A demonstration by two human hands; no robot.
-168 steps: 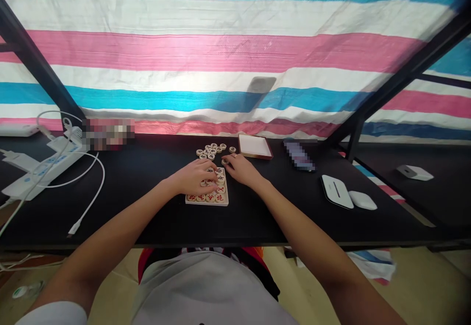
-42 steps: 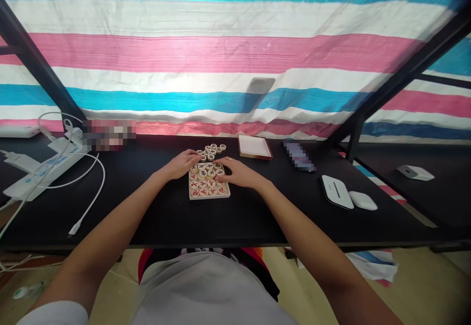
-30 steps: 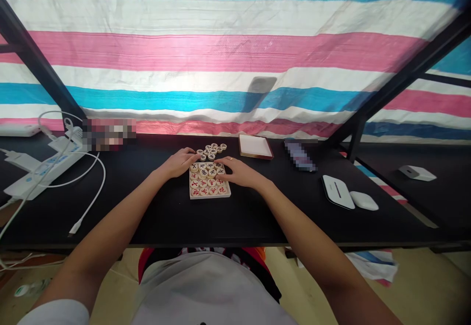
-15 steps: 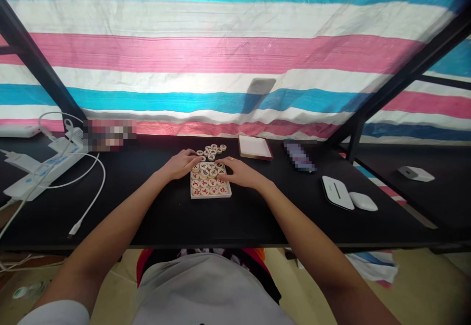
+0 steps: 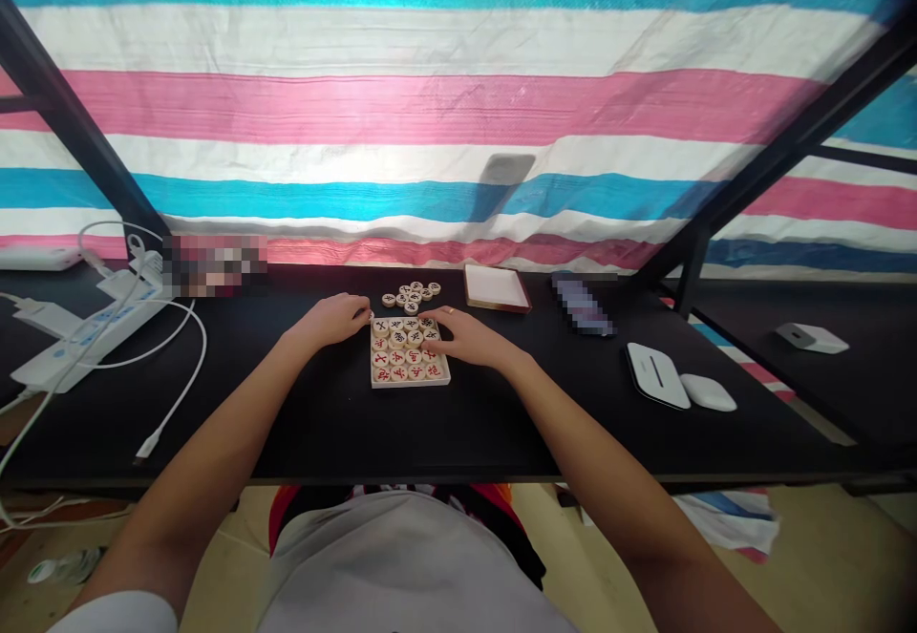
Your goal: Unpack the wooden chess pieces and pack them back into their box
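A shallow white box [image 5: 411, 384] holds rows of round Chinese chess pieces, black characters in the far rows and red in the near ones. Just off its far left corner, my left hand [image 5: 333, 319] pinches one chess piece [image 5: 371, 315] at the fingertips. My right hand [image 5: 469, 337] grips the box's right side, fingers bent over the far right corner and thumb across the pieces; part of that corner is hidden. Several loose chess pieces [image 5: 411, 294] with black characters lie in a cluster behind the box.
A box lid [image 5: 497, 287] lies behind my right hand. Farther right are a blurred phone [image 5: 584, 305], a flat white device [image 5: 657, 375] and a white earbud case [image 5: 708, 392]. At left sits a power strip [image 5: 93, 327] with white cables [image 5: 176, 404] on the black table [image 5: 458, 442].
My left hand has drawn back to the left from the loose pieces, now with a chess piece at its fingertips. The loose cluster has one fewer piece. My right hand stays put.
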